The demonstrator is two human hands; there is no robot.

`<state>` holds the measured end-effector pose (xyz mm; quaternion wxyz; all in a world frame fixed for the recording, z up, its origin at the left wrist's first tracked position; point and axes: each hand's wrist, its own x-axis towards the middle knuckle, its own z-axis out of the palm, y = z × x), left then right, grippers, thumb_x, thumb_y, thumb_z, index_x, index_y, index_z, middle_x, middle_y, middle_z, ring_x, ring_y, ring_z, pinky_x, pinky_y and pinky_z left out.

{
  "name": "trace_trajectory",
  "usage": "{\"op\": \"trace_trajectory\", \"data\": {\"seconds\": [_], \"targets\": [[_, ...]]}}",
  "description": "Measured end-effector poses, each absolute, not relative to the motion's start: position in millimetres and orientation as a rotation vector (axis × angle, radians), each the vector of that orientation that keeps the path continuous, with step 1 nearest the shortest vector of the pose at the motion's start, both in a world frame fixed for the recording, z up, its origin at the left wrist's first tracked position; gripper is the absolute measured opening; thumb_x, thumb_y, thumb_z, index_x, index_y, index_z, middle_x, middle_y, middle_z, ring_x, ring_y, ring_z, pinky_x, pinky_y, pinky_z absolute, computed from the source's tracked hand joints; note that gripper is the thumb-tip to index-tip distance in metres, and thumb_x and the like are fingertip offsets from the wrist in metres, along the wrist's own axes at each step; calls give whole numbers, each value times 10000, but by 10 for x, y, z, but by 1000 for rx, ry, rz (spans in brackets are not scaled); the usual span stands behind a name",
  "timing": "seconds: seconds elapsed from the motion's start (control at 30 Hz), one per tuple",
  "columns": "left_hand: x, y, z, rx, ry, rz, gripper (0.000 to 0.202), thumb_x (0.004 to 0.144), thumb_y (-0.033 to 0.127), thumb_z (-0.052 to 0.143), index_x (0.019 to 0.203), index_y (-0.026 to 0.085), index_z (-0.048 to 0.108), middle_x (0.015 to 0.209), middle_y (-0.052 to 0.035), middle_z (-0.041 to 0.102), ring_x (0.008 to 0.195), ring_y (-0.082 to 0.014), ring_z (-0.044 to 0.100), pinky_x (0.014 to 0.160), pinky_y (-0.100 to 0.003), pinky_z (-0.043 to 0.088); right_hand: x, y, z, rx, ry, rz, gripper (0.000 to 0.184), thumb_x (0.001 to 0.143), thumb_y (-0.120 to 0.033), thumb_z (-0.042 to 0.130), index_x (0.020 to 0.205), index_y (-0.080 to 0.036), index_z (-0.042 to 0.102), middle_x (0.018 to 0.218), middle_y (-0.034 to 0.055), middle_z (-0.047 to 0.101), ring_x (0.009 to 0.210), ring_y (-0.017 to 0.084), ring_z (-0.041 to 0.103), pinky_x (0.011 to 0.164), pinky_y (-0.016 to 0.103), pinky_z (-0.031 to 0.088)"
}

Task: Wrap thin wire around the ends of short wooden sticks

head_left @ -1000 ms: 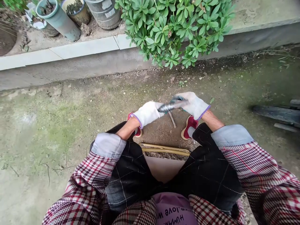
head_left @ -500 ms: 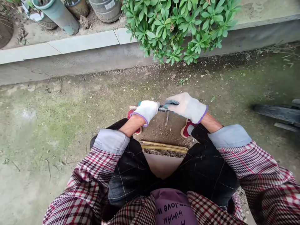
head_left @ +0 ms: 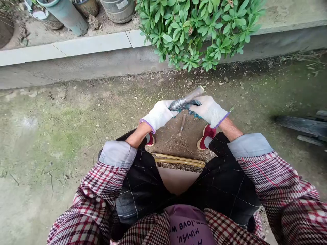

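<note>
A short, grey-brown stick (head_left: 195, 94) with a pale cut end slants up to the right between my hands. Shiny silvery wrapping, like wire, is wound round its lower left part. My left hand (head_left: 161, 113), in a white knitted glove with a dark teal palm, is closed on the wrapped end. My right hand (head_left: 209, 109), gloved alike, has its fingers curled against the stick's underside near the middle. The gloves hide part of the grip. Below the hands, a small thin twig (head_left: 182, 124) lies on the ground between my red shoes.
I sit low, with a yellowish metal frame (head_left: 178, 160) between my knees. A leafy green shrub (head_left: 199, 30) overhangs a low concrete ledge (head_left: 89, 64) ahead. Plant pots (head_left: 119, 10) stand on the ledge at upper left. A dark tyre (head_left: 301, 124) is at right.
The stick has swung from nearly level to slanting up and right, and its far end now shows. Both hands have shifted slightly; the right hand sits lower along the stick's underside.
</note>
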<state>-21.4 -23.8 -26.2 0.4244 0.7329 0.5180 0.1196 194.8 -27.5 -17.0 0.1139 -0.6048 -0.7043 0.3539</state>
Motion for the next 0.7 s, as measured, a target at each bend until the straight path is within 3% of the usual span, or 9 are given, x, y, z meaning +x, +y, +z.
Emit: {"op": "trace_trajectory", "data": {"seconds": [0.17,0.27,0.37,0.43,0.57,0.7], "targets": [[-253,-126,-345,1588,1468,375,287,964,335,559,1118,138,699,796,-36,699,555,-110,560,540,-235,471,1787,-420,-56,-1658,-2233,1006,214,926,-277,578,897,-194,773,838,37,763,738,176,635,695,298,444],[-268,-112,-328,1838,1598,128,265,978,316,552,1108,162,723,862,-61,741,669,-152,658,639,-255,520,1705,-497,49,-1643,-2332,1026,214,924,-279,595,942,-213,798,854,31,769,757,184,648,696,301,436],[-246,-165,-334,2217,1639,-278,300,991,207,484,1132,170,746,965,-120,771,908,-243,742,786,-316,548,1690,-531,146,-1675,-2366,1026,207,923,-293,619,972,-233,810,837,22,767,737,183,650,673,301,421],[-209,-227,-373,2351,1580,-500,355,989,146,431,1160,148,742,985,-170,771,987,-306,754,810,-371,558,1730,-512,183,-1707,-2387,987,197,918,-296,629,964,-239,811,835,23,769,733,188,654,663,307,414],[-107,-365,-480,2416,1300,-724,351,966,122,448,1140,133,752,935,-200,764,976,-383,761,783,-452,573,1908,-395,147,-1754,-2417,878,199,922,-300,614,918,-227,799,861,43,773,763,210,666,674,326,422],[6,-453,-456,2468,1132,-730,370,963,111,449,1180,162,745,925,-174,764,923,-369,765,760,-450,569,2086,-263,-6,-1788,-2325,825,199,930,-286,595,918,-216,781,915,58,779,813,224,670,708,336,444]]}}
